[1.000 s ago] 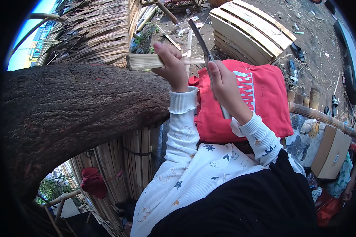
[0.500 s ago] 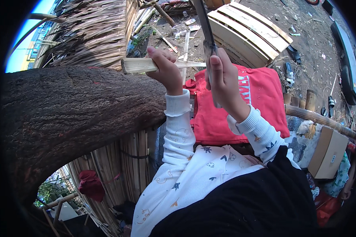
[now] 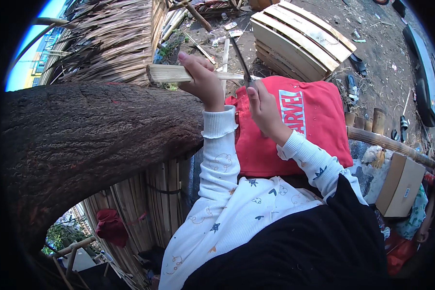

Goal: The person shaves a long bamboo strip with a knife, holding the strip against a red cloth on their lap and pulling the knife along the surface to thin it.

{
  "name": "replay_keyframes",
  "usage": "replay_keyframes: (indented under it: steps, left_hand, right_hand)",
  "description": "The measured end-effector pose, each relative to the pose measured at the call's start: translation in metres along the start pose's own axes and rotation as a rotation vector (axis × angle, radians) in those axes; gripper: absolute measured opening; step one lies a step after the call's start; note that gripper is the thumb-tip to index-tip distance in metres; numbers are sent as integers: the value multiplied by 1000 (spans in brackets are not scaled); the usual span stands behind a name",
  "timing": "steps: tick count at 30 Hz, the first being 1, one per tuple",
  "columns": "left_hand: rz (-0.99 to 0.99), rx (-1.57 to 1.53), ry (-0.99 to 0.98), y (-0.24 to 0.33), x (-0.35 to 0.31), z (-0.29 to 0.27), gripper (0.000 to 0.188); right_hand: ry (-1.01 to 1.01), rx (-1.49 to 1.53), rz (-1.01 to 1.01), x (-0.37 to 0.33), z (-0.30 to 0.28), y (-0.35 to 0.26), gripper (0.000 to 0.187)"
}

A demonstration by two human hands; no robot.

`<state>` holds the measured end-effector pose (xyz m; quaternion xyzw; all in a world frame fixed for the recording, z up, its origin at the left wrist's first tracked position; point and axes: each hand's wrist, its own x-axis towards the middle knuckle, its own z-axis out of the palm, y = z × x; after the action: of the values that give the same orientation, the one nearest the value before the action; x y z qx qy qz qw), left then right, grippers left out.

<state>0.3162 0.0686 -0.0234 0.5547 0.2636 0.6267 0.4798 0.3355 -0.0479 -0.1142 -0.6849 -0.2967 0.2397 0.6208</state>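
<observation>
My left hand point(image 3: 201, 79) is closed around a pale wooden stick point(image 3: 165, 73), broad at its left end and tapering to the right. The stick lies roughly level in front of me. In my right hand point(image 3: 268, 112) is the handle of a large knife point(image 3: 239, 55), its dark blade pointing up and slightly left. Low on its length, the blade crosses the stick's thin end; whether it touches cannot be made out. Below both hands a red cloth with a printed patch point(image 3: 319, 116) is spread over something near my lap.
A thick tree trunk point(image 3: 96, 130) fills the left, with a dry-leaf thatch point(image 3: 111, 43) behind it. Ahead stands a slatted wooden crate point(image 3: 302, 41). On the right are a bamboo pole point(image 3: 396, 145), a cardboard box point(image 3: 401, 186), sandals point(image 3: 353, 89) and another person's hand point(image 3: 422, 236).
My right hand and the knife have come down, and the blade has tipped left toward the stick. My left hand and the stick have barely moved.
</observation>
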Motion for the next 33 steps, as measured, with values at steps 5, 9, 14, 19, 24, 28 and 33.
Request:
replay_keyframes:
  steps: [5,9,14,19,24,28,33]
  left_hand:
    - [-8,105,44,-10,17,-8,53]
    - [10,19,47,-6,18,-11,51]
    - [-19,-14,9,5,5,14,49]
    - [-16,-53,7,-6,17,-11,49]
    - [21,-43,-10,-6,15,-14,49]
    - [15,-65,-58,-1,2,-14,48]
    - [-47,-22,35,-4,7,-34,48]
  right_hand:
    - [-244,-69,536,23,-11,-16,48]
    - [-36,95,103,21,-7,-37,44]
    - [-146,-78,273,26,5,37,46]
    - [-402,-136,718,41,-20,-10,50]
    - [-252,109,397,34,-22,-36,47]
    - [-290,239,352,19,-5,-35,47]
    - [-512,180,590,28,-4,-51,51]
